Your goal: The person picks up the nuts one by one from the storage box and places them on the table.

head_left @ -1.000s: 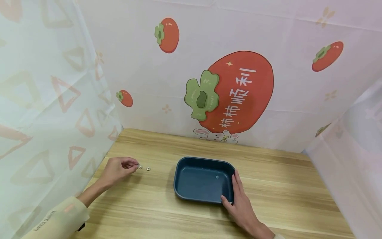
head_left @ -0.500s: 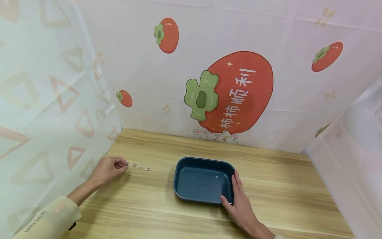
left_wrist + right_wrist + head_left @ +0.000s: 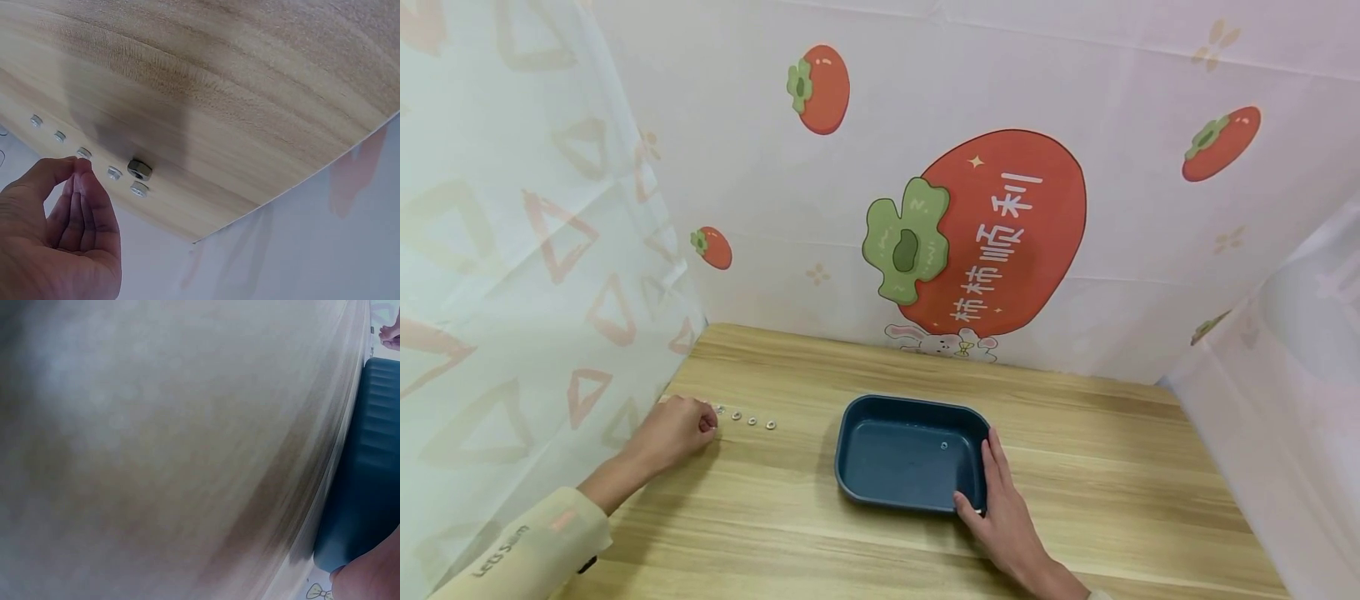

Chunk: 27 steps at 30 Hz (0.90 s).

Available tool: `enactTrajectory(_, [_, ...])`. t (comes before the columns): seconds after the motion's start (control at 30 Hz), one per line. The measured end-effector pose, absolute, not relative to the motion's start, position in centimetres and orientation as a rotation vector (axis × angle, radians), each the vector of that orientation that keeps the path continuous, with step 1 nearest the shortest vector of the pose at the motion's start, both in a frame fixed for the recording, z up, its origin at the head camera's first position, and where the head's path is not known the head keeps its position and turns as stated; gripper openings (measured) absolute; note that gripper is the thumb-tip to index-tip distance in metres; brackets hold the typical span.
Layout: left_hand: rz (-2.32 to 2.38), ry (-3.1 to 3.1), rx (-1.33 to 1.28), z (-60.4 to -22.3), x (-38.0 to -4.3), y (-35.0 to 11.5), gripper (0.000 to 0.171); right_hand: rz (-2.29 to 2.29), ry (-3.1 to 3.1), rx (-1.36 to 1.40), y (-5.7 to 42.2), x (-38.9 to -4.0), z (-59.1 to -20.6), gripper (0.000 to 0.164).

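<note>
My left hand (image 3: 676, 429) is over the left of the table, fingers curled, thumb and index fingertips together. No thing shows between them in the left wrist view. Small silver nuts (image 3: 737, 415) lie in a row beside it. In the left wrist view, a larger dark nut (image 3: 139, 169) stands by the end of the row; the head view does not show it. My right hand (image 3: 1006, 517) holds the near right corner of a dark blue rectangular tray (image 3: 880, 502), fingers along its right side, thumb at the front rim. One small nut (image 3: 944, 446) lies inside.
The wood-grain table (image 3: 790, 550) is bounded by a printed white cloth (image 3: 760, 167) at the back and by cloth on both sides. Its back left corner is close to the left hand. Bare tabletop lies between the nut row and the tray.
My left hand has moved left from the third nut past the fourth, uncovering them, and then slightly toward me, its fingers more curled. My right hand and the tray have stayed put.
</note>
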<state>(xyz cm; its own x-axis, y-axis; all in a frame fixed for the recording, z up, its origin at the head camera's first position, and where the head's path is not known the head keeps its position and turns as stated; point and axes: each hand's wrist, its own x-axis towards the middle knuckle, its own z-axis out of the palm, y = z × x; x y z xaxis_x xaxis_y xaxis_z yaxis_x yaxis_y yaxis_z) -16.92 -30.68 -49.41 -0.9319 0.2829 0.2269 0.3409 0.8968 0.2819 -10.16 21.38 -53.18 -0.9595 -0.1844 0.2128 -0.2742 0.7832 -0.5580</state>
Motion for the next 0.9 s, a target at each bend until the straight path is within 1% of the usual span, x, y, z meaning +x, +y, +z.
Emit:
enactTrajectory(0.67, [-0.427,-3.035,-0.504,-49.63,-16.78,-29.90,0.018,0.929,-2.824,0.371,21.36,-10.33,-53.19,0.091])
enactTrajectory(0.9, [-0.444,-3.096,-0.465,-49.19,-16.93,-29.61,0.020,0.924,-2.818,0.375,21.35,-10.32,-53.13,0.091])
